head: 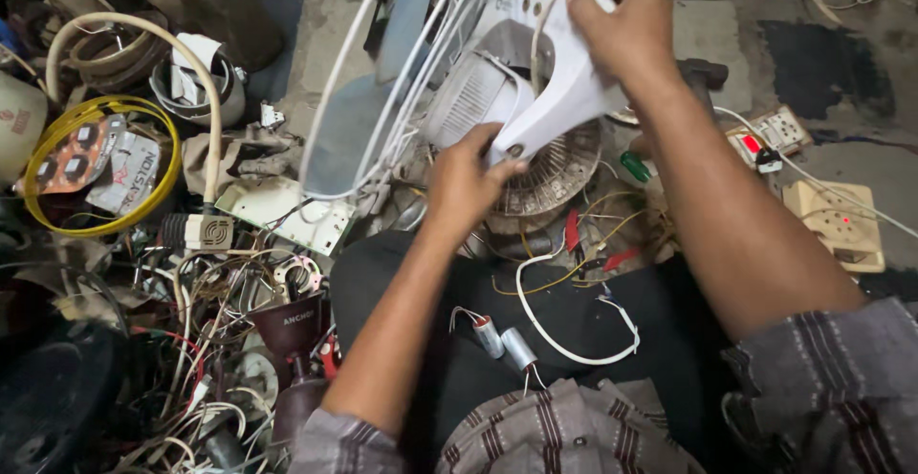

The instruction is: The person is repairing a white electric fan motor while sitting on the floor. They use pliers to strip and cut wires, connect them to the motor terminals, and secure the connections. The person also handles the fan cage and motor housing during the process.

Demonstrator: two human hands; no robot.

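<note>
Gripping the white fan neck [564, 101], right hand [626, 29] clasps its upper end, left hand [469, 182] pinches its lower end beside the motor housing [473, 96].

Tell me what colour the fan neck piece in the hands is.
White: the fan neck piece shows best in the head view, the only one.

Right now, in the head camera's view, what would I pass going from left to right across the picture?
Yellow ring → white wire fan guard → left hand → white fan neck piece → right hand → power strip with a red switch → beige socket box.
</note>
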